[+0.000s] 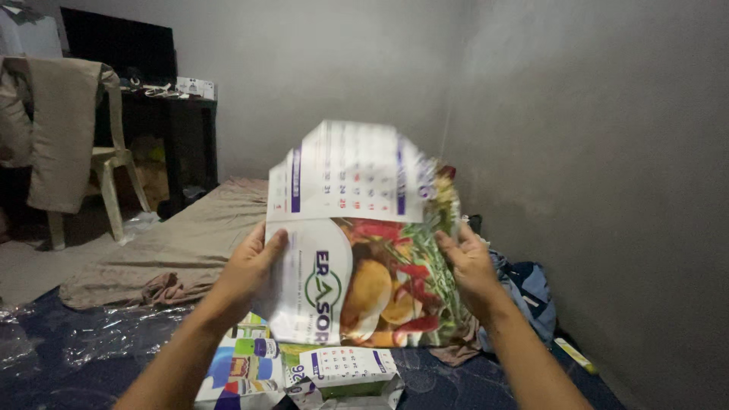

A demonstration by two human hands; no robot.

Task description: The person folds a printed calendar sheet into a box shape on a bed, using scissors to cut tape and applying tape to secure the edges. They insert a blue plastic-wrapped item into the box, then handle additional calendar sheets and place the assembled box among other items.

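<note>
A glossy calendar sheet [364, 258] is being held upright between both grips, its left edge being clasped by the left hand [250, 266] and its right edge by the right hand [471, 262], above the bed.

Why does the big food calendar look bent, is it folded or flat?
Folded. The calendar has its top flap with the date grid bent forward over the food picture, while the left hand and right hand grip its side edges.
</note>
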